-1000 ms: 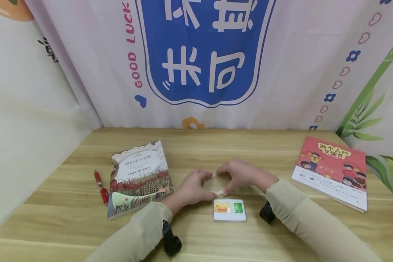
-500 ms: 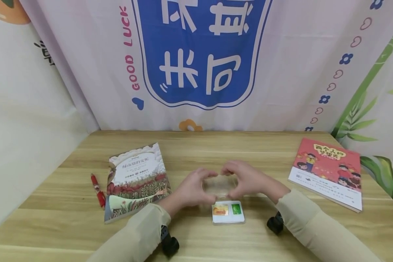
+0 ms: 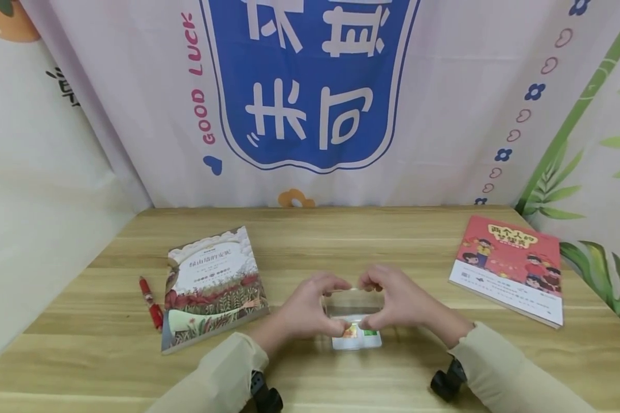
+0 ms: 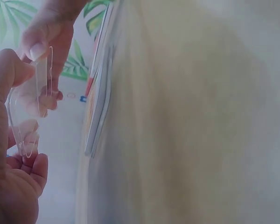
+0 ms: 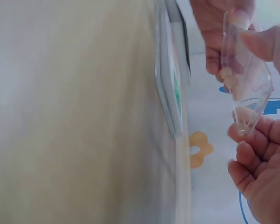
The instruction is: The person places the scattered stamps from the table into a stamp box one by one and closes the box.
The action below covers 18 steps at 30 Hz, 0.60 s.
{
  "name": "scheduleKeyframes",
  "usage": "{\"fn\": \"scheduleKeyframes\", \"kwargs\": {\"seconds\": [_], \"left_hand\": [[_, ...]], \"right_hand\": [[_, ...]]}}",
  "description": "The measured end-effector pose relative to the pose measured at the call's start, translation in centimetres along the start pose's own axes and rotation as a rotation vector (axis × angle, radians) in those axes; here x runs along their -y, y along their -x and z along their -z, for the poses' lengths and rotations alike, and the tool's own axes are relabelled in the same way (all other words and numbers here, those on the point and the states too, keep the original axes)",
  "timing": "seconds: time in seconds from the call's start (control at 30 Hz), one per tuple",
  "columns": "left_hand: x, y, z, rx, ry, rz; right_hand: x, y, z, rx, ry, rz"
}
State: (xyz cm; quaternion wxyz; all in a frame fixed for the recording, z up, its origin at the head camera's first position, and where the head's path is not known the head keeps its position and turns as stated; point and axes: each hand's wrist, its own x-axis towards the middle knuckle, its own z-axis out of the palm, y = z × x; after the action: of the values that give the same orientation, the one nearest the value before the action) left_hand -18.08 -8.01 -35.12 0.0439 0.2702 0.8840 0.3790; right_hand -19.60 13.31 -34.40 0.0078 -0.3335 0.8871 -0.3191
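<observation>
A clear plastic lid point(image 3: 352, 303) is held between both hands in the head view, close over a shallow white case point(image 3: 357, 344). My left hand point(image 3: 310, 308) pinches its left end between thumb and fingers, and my right hand point(image 3: 406, 304) pinches the right end the same way. In the left wrist view the transparent lid point(image 4: 24, 105) is tilted and raised off the table. The case point(image 5: 170, 70), in the right wrist view, lies flat below it. Orange and green pictures show on the case, partly covered by the thumbs and lid in the head view.
A storybook point(image 3: 214, 287) lies on the table point(image 3: 310, 238) at the left, with a red pen point(image 3: 151, 302) beside it. Another book with a red cover point(image 3: 508, 267) lies at the right. A printed curtain point(image 3: 434, 115) hangs behind the table's far edge.
Both hands have brought the clear lid up off the table and nearer to me, so that it now overlaps the white case. The case and books stay in place as the head view shifts slightly.
</observation>
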Motion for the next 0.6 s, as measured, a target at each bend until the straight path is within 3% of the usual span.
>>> {"fn": "scheduleKeyframes", "kwargs": {"seconds": [0.3, 0.6], "left_hand": [[-0.3, 0.8, -0.8, 0.012, 0.014, 0.002], [0.6, 1.1, -2.3, 0.027, 0.045, -0.017]], "right_hand": [[0.1, 1.4, -1.1, -0.046, -0.055, 0.002], [-0.4, 2.2, -2.2, -0.031, -0.086, 0.0]]}}
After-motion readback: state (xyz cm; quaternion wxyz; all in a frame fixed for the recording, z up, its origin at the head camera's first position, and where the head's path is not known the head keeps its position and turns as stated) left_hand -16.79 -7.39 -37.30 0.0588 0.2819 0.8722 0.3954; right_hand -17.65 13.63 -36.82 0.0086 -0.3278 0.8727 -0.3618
